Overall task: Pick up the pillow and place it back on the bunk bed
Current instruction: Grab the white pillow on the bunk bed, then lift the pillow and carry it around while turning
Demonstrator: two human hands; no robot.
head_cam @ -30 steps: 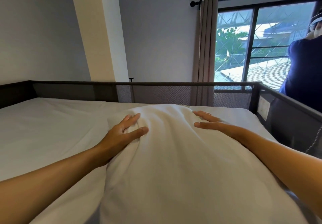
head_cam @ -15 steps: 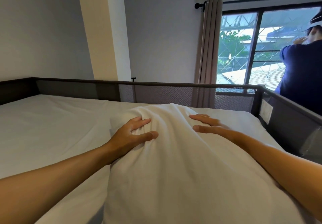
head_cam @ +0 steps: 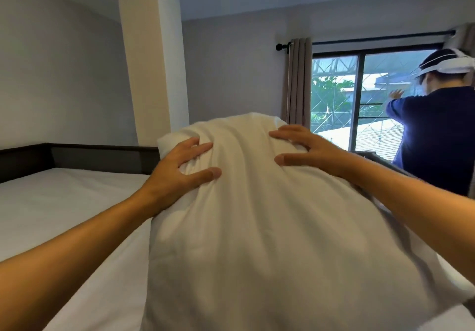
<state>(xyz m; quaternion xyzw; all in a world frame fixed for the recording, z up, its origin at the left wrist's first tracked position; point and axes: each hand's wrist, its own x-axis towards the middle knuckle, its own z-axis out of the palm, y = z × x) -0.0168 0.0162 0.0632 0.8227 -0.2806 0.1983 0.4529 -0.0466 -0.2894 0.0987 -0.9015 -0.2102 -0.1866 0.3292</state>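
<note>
Your white pillow (head_cam: 257,227) fills the middle of the view, far end tilted up above the bunk bed (head_cam: 64,202), the cloth bunched into folds near the top. Its near end runs out of the lower edge of the view, so whether it touches the mattress there cannot be told.

Your left hand (head_cam: 180,171) grips the pillow's upper left part, fingers spread and dug into the fabric, thumb pressed on the front. Your right hand (head_cam: 305,150) clamps the upper right part the same way, fingers over the top edge, thumb on the near face. Both forearms reach in from the lower corners.

White sheet on the mattress, smooth, left of the pillow. A dark guard rail (head_cam: 77,155) runs along the bed's far side. Behind it, a cream pillar (head_cam: 151,60) against a grey wall.

Right: brown curtain (head_cam: 297,81) on a black rod, beside a dark-framed window (head_cam: 359,99). A second person (head_cam: 437,130) in a dark blue top stands at the glass, a white headset on the head, one hand raised.

No readable writing or labels anywhere.
</note>
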